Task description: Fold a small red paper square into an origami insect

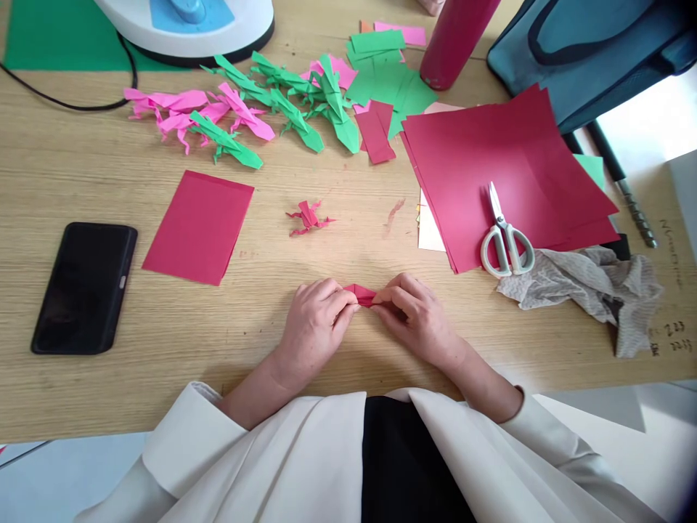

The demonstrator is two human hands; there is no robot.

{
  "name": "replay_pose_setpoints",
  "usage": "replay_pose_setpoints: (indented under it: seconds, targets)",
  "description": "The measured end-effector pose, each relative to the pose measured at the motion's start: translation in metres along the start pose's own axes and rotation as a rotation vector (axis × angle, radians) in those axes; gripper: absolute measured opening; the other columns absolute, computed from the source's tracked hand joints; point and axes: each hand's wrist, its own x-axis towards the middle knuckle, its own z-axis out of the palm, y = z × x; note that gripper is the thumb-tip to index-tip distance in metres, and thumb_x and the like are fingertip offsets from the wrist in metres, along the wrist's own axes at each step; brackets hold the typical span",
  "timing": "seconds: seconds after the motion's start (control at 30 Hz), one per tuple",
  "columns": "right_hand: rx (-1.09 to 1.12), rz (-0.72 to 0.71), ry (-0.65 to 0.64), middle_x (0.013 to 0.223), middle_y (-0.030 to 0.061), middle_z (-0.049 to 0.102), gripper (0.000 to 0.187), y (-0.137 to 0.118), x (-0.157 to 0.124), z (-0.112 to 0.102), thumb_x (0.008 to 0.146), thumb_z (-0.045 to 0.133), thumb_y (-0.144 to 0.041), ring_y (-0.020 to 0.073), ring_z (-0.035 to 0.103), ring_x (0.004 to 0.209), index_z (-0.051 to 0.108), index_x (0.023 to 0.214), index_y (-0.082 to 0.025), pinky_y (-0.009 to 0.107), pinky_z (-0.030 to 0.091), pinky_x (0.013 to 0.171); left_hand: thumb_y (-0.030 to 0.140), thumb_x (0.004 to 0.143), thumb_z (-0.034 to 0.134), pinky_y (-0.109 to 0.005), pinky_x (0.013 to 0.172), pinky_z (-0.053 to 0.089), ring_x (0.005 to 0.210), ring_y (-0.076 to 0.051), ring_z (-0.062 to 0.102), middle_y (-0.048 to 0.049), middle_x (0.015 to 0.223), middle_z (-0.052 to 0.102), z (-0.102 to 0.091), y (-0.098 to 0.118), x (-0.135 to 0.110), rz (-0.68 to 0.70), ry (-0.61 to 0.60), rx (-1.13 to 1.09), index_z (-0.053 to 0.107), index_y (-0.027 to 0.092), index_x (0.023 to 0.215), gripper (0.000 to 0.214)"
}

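Note:
A small folded piece of red paper (362, 294) lies on the wooden table (327, 349) between my two hands. My left hand (316, 323) pinches its left end with curled fingers. My right hand (417, 316) pinches its right end the same way. Most of the paper is hidden under my fingers. A finished little red origami figure (309, 217) lies just beyond my hands. To its left lies a red rectangular sheet (199, 226).
A black phone (84, 287) lies at the left. A stack of red sheets (506, 174) carries scissors (504, 236) at the right, beside a crumpled grey cloth (593, 287). Pink and green origami figures (245, 109), green paper scraps (386, 76) and a red bottle (454, 40) stand behind.

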Motion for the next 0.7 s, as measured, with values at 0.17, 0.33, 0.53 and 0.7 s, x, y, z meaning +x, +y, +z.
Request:
replay_pose_setpoints:
  seconds: [0.17, 0.33, 0.53, 0.7]
  targets:
    - [-0.074, -0.005, -0.003, 0.084, 0.0052, 0.057, 0.012, -0.001, 0.003, 0.004, 0.097, 0.054, -0.021, 0.0174, 0.055, 0.078, 0.064, 0.091, -0.018, 0.033, 0.046, 0.074, 0.022, 0.095, 0.054, -0.033, 0.077, 0.041, 0.079, -0.017, 0.057, -0.0016, 0.082, 0.061, 0.0, 0.001, 0.0, -0.012, -0.001, -0.004, 0.063, 0.02, 0.082, 0.016]
    - [-0.103, 0.052, -0.023, 0.085, 0.0049, 0.056, 0.011, -0.003, 0.003, 0.005, 0.095, 0.055, -0.019, 0.0176, 0.054, 0.078, 0.063, 0.088, -0.018, 0.033, 0.044, 0.074, 0.023, 0.095, 0.054, -0.033, 0.076, 0.039, 0.08, -0.017, 0.057, -0.0008, 0.082, 0.063, -0.003, 0.003, 0.0, -0.038, 0.003, 0.02, 0.064, 0.022, 0.083, 0.015]
    - [-0.109, 0.114, -0.045, 0.086, 0.0053, 0.056, 0.01, -0.007, 0.006, 0.005, 0.094, 0.057, -0.022, 0.0187, 0.053, 0.078, 0.061, 0.085, -0.019, 0.034, 0.043, 0.074, 0.023, 0.092, 0.056, -0.034, 0.074, 0.037, 0.081, -0.018, 0.058, -0.0011, 0.084, 0.064, -0.005, 0.008, 0.002, -0.073, 0.002, 0.06, 0.063, 0.022, 0.082, 0.012]
    - [-0.127, 0.161, -0.06, 0.085, 0.0056, 0.057, 0.01, -0.01, 0.009, 0.005, 0.091, 0.056, -0.018, 0.0187, 0.053, 0.076, 0.06, 0.083, -0.018, 0.034, 0.041, 0.073, 0.02, 0.089, 0.057, -0.035, 0.072, 0.035, 0.08, -0.019, 0.057, -0.0009, 0.082, 0.063, -0.003, 0.013, 0.005, -0.136, -0.021, 0.098, 0.059, 0.022, 0.078, 0.012]
